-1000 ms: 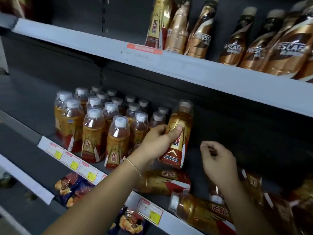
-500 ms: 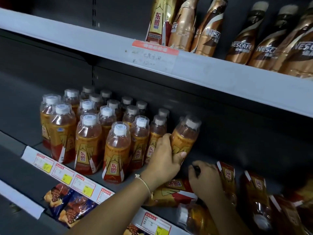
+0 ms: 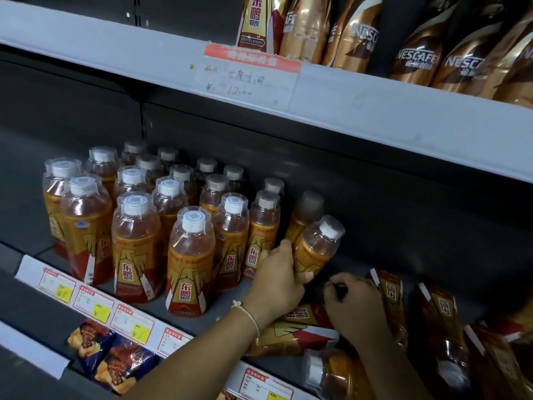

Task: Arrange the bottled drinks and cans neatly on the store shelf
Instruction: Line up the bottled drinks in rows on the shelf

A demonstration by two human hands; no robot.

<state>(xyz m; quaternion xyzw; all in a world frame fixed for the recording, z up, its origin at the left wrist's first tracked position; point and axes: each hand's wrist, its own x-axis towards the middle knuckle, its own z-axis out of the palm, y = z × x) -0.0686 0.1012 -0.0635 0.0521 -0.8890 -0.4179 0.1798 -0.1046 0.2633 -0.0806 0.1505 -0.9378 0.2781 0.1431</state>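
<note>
On the left, the standing bottles [image 3: 135, 226] fill the shelf [image 3: 34, 215] in rows. My left hand [image 3: 278, 281] grips a tilted bottle [image 3: 315, 243] at the right end of the block. My right hand [image 3: 356, 307] curls over the lying bottles [image 3: 432, 327]; whether it holds one, I cannot tell. If I release it while tilted, the bottle may fall and knock its neighbours.

A handwritten price card [image 3: 250, 73] with a red top band hangs on the upper shelf's front edge. Small price tags [image 3: 95, 303] with yellow patches line the middle shelf's front strip. Below them lie dark blue snack bags [image 3: 115, 357], overlapping one another.
</note>
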